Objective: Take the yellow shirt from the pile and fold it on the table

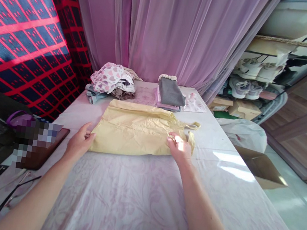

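Observation:
A pale yellow garment with thin straps (129, 140) lies folded and wrinkled across the middle of the cloth-covered table (128, 203). At its left edge is my left hand (80, 138), thumb and fingers closed on the fabric's side. My right hand (179, 147) is on the garment's right part, its fingers curled and pinching the cloth near the straps. One strap loops out to the right beyond that hand. Exactly how much fabric each hand grips is hidden.
Behind the garment are a loose clothes heap (112, 80) and a folded stack topped by grey cloth (171, 90). At left lie a dark brown case (46, 153), partly pixelated, and cables (6, 200). A cardboard box (261, 167) and shoe shelves (245, 88) stand right.

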A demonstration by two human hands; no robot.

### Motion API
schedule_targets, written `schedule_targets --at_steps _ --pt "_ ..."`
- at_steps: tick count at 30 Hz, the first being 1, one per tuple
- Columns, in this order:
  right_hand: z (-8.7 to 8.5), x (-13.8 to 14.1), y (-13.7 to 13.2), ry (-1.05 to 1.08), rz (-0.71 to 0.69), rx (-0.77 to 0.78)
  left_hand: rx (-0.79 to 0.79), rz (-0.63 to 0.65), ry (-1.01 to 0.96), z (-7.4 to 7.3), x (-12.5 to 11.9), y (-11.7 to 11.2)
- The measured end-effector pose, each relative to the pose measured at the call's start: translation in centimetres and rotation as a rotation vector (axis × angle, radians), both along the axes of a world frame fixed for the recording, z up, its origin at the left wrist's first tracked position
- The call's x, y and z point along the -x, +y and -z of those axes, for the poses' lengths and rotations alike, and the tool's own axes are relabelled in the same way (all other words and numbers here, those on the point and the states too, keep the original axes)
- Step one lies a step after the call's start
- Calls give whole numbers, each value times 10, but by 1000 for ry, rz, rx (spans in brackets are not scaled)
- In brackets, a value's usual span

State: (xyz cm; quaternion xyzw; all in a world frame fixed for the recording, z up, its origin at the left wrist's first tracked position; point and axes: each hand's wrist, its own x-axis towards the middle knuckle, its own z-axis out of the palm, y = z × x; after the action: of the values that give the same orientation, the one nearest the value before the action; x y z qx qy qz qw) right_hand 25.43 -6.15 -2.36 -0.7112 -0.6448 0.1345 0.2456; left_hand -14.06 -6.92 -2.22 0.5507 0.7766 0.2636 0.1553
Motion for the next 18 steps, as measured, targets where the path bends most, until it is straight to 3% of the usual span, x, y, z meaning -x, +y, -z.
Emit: schedule_targets --at_steps 3,8,18 --pt "-5 9 6 -73 55 -3 -109 -56 93 -1 -12 3" --pt "-5 10 5 -263 59 117 0 7 157 -2 -16 18" --pt "12 1 -2 -251 129 6 50 92 271 1 -12 25"
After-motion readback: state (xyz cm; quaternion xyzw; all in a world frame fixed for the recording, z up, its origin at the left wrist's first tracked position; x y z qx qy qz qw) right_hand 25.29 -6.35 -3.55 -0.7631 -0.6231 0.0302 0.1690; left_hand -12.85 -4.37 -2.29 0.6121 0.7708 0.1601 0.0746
